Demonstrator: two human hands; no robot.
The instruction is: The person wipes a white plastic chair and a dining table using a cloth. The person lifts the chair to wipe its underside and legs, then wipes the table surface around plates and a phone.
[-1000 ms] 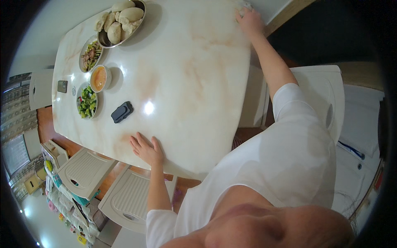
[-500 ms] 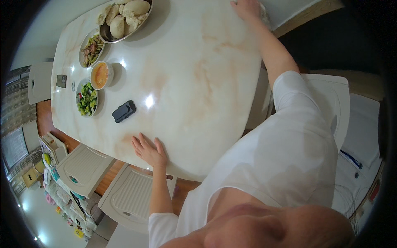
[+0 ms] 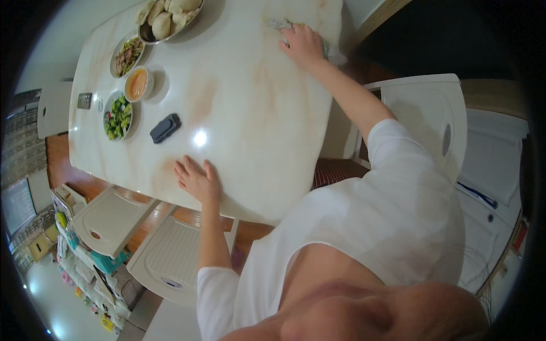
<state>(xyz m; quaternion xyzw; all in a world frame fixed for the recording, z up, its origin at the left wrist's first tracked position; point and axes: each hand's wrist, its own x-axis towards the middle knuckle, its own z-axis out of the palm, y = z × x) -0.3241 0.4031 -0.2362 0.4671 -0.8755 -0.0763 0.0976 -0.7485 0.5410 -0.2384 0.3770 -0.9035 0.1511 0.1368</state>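
Note:
My right hand (image 3: 304, 46) is stretched out to the far right end of the pale marble table (image 3: 250, 119), pressing down on a crumpled light cloth (image 3: 277, 24) that shows on both sides of the hand. My left hand (image 3: 196, 181) lies flat on the near edge of the table with fingers spread, holding nothing. A small dark case (image 3: 165, 128) lies a little beyond the left hand.
At the far left of the table stand a metal bowl of pale buns (image 3: 168, 16), a plate of mixed food (image 3: 127, 54), an orange dip bowl (image 3: 137, 84) and a plate of greens (image 3: 117, 117). White chairs (image 3: 108, 219) stand below the table edge, another chair (image 3: 424, 119) on the right.
The view has shifted so the table sits lower and my right hand with the cloth has come down into the picture along the far right edge. The left hand stays planted.

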